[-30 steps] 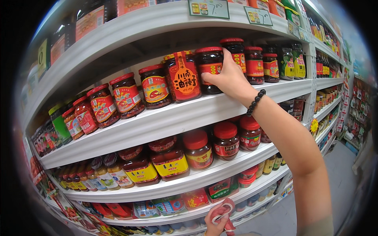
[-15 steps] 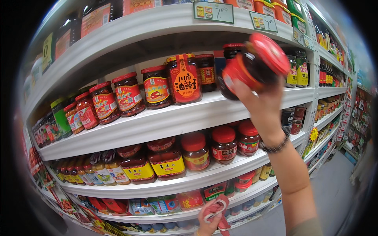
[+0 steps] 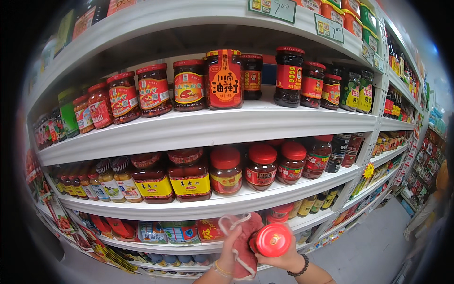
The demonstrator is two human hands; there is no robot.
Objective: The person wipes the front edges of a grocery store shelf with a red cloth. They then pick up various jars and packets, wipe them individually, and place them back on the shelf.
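Note:
My right hand (image 3: 289, 261), with a dark beaded bracelet at the wrist, grips a jar (image 3: 273, 240) by its side. Its round red lid faces up toward me, and most of the glass is hidden. A dusty-red cloth (image 3: 247, 236) with white edging is bunched in my closed left hand (image 3: 224, 259), beside the jar; the cloth seems to touch its left side. Both hands are low, in front of the lower shelves. Above them stands a row of sauce jars, among them a large orange-labelled jar (image 3: 224, 80) and a tall dark jar (image 3: 288, 78).
White shelves (image 3: 203, 130) curve across the view, packed with jars. Red-lidded jars (image 3: 261, 166) line the shelf just above my hands, and bagged goods (image 3: 182, 232) lie lower down. Price cards (image 3: 329, 28) hang from the top edge. Grey floor (image 3: 378, 232) runs along the right.
My right hand has brought the jar down from the upper shelf to beside the cloth, its lid now facing me. My left hand has risen with the cloth to meet it.

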